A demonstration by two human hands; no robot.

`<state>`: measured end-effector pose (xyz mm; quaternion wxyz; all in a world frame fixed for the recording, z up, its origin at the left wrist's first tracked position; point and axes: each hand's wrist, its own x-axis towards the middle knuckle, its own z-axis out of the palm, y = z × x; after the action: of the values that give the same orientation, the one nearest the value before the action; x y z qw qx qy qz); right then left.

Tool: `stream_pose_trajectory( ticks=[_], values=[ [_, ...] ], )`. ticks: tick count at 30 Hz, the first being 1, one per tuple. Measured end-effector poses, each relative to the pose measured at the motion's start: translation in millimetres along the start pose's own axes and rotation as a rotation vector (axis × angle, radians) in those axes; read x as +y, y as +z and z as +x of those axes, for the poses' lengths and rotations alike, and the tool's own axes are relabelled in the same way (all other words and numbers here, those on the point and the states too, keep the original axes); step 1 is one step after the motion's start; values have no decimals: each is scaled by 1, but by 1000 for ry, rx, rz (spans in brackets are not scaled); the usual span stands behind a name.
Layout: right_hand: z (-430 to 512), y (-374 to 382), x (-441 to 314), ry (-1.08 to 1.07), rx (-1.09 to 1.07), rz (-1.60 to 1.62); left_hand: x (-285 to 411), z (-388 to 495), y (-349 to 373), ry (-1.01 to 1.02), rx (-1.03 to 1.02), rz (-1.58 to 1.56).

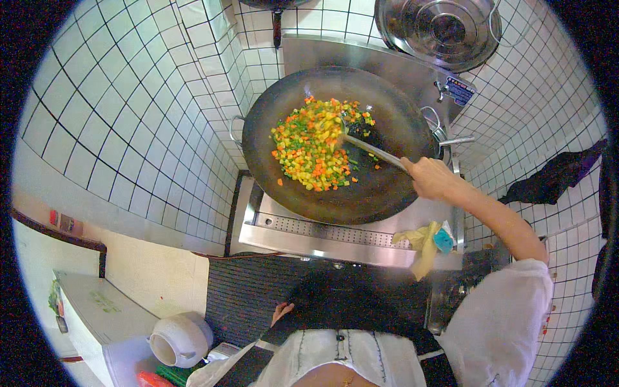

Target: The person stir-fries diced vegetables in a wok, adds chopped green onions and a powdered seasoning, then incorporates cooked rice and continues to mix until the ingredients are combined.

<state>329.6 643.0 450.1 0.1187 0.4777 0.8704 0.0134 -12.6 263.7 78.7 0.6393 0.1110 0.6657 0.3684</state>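
Note:
My right hand (428, 178) grips the handle of a metal ladle or wok spatula (377, 152), whose head is blurred among the food. Diced vegetables (312, 155) in orange, yellow and green lie heaped in the left and middle part of a large dark wok (387, 193). A few loose pieces are scattered toward the right of the heap. Down by my waist, my left hand (282, 312) hangs beside the black apron (353, 300), partly hidden by it. Whether its fingers hold anything cannot be made out.
The wok sits on a stainless steel stove (314, 242) between tiled walls. A yellow cloth (420, 246) and blue sponge (443, 240) lie on its front right edge. A large metal lid (440, 29) leans at the back. A white pot (176, 338) and white box (104, 309) stand at lower left.

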Motion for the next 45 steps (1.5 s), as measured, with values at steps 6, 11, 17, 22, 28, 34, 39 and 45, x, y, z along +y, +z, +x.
stream_pose_trajectory(
  ticks=[6,11,17,22,28,34,39,45],
  values=[
    [-90,-125,7,-99,-319,199,5,-1,-6,-11,4,5],
    [-91,-158,-10,280,-854,657,7,4,-9,-15,-4,17],
    [-5,-15,-44,296,-604,1230,17,10,-8,-15,-33,17],
    [5,28,-37,478,-457,2087,23,9,-10,-20,-40,23],
    [-89,-48,-25,706,-472,1900,19,8,-21,-32,-34,34],
    [-104,-79,4,582,-558,1165,14,9,-28,-30,-36,38],
    [3,-43,-9,239,-376,641,13,8,-27,-24,-46,36],
    [7,-31,-51,83,-106,95,15,6,-24,-25,-56,36]
  ],
)
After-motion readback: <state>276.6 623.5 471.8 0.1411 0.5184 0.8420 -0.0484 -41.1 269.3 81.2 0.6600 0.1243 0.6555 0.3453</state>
